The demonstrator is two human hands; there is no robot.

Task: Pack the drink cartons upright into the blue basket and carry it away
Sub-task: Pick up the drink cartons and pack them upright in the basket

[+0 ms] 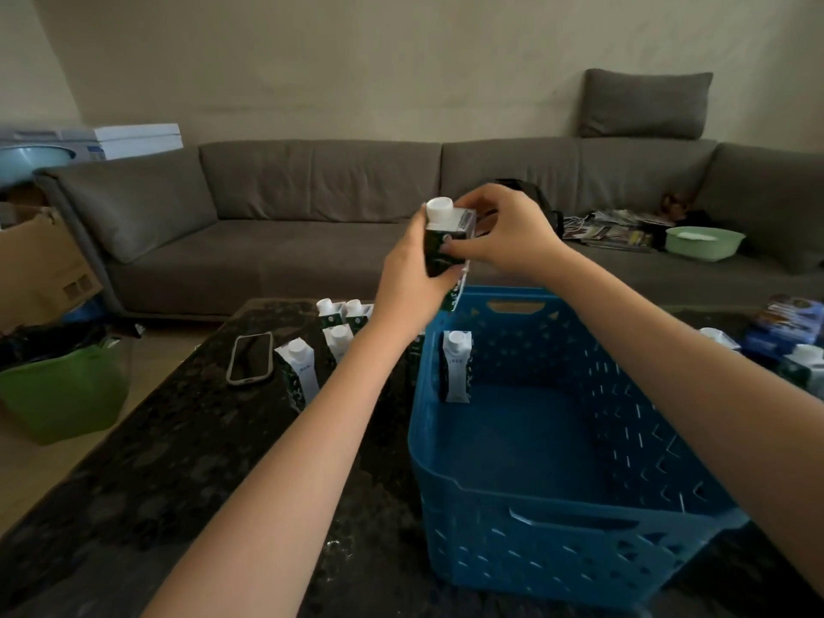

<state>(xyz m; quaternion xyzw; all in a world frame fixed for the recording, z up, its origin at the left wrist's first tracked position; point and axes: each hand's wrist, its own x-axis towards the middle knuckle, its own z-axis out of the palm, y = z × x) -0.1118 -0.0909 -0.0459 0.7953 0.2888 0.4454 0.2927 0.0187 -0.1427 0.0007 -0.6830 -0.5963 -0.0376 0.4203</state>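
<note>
The blue basket [553,519] stands on the dark stone table [187,461], right of centre. One green-and-white drink carton [455,372] with a white cap stands upright inside it, in the far left corner. A second carton [446,236] is held upright in the air above the basket's far left rim. My left hand [408,287] wraps its lower body and my right hand [504,231] pinches its top. Several more cartons [298,372] stand on the table left of the basket, partly hidden by my left forearm.
A phone [249,359] lies on the table left of the cartons. More cartons [805,365] and blue boxes [784,325] sit at the right edge. A grey sofa [276,225] runs behind, with a green bowl [704,243] on it. A green bin [62,390] stands on the floor, left.
</note>
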